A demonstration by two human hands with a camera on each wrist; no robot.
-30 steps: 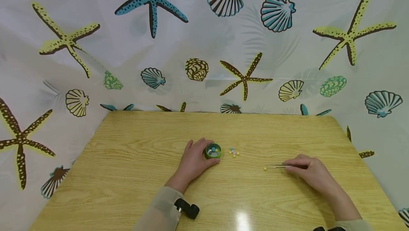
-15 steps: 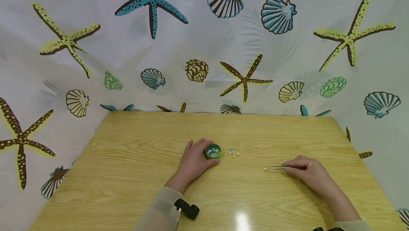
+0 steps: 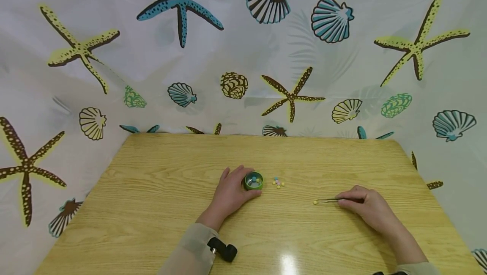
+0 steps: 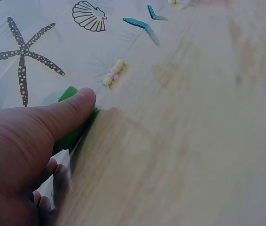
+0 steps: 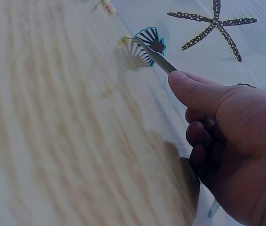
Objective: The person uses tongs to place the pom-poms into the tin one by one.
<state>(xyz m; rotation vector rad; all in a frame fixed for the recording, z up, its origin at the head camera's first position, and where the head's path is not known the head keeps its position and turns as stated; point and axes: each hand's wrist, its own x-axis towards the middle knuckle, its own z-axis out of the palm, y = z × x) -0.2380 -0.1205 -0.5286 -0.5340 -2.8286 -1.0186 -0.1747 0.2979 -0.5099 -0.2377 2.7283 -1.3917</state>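
As I watch from my station, the left-hand grip holds a green cup on the table, coloured beads inside. My right-hand grip pinches metal tweezers, yellow bead at their tips. Blue, pink and yellow bead cluster lies just right of the cup. Backdrop: starfish-and-shell printed cloth.

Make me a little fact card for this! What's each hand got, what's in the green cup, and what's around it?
Left hand: holds the green cup
In the cup: a blue ball and a yellow one show
Right hand: pinches metal tweezers
At the tweezer tips: one small yellow ball
Between cup and tweezers: loose blue, pink and yellow balls
Table: wood-grain top
Backdrop: white, with starfish and shells
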